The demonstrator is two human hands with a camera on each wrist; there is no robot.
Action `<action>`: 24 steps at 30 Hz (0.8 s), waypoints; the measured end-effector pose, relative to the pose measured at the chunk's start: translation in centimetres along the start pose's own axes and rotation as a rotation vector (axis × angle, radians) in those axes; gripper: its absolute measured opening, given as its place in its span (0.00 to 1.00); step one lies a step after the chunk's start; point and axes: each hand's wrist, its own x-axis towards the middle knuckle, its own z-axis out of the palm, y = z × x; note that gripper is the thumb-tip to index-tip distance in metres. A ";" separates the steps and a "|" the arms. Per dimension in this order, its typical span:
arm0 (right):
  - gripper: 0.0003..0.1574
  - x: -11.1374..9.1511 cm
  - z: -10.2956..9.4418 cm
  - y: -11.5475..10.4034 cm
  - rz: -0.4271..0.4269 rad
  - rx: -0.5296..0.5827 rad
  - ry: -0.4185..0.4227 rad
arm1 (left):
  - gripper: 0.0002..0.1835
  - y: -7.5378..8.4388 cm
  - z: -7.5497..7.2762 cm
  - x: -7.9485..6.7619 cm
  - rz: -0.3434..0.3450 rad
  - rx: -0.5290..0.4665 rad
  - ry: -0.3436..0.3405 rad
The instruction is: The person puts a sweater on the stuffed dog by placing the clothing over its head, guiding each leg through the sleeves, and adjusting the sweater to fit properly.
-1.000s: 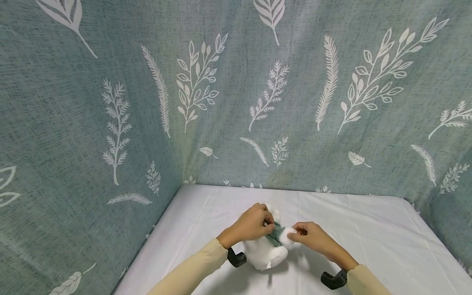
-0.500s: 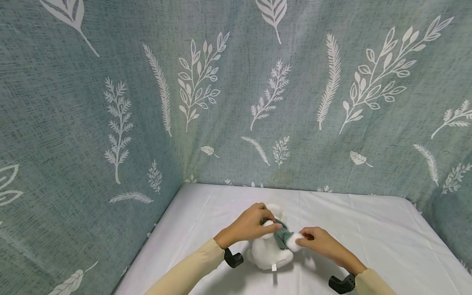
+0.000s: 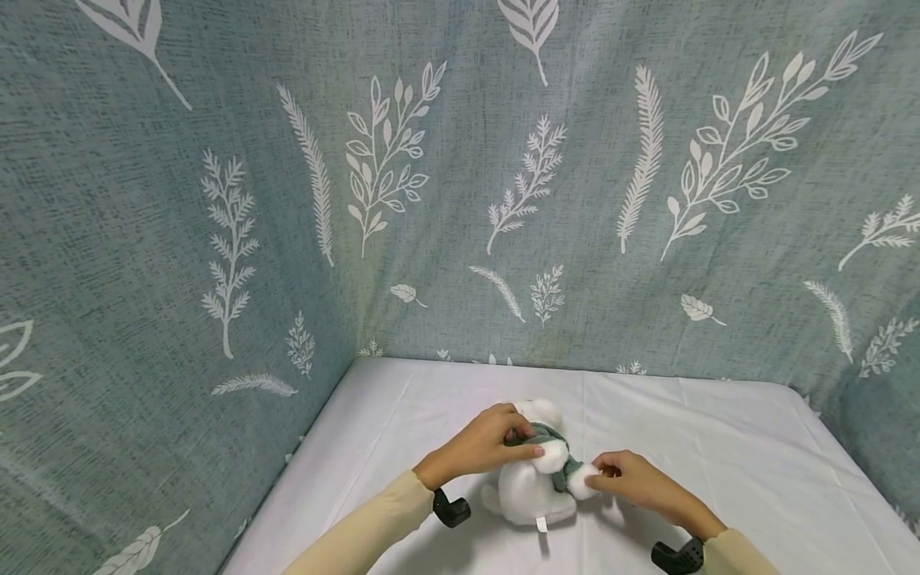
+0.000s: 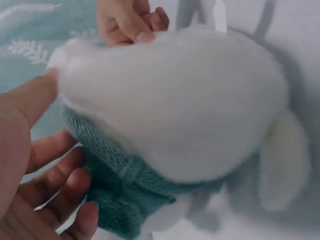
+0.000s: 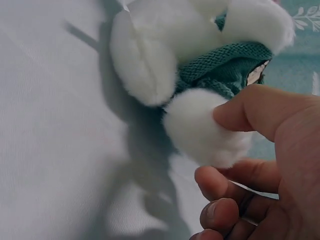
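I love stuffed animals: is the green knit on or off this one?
On, at least partly: the green knit lies against the white toy, a limb poking past its edge. Fully? Cannot tell.

"How do surfaces look to you?"
"On my feed, the toy (image 3: 519,493) looks fluffy and matt, its knitwear (image 5: 222,59) coarse (visibly ribbed), the tablecloth (image 3: 719,447) smooth, the wrist cameras (image 3: 451,510) plastic."
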 end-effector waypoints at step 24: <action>0.22 0.4 0.1 -3.1 -0.177 0.197 0.054 | 0.14 -0.8 1.4 -1.4 -0.083 -0.066 0.173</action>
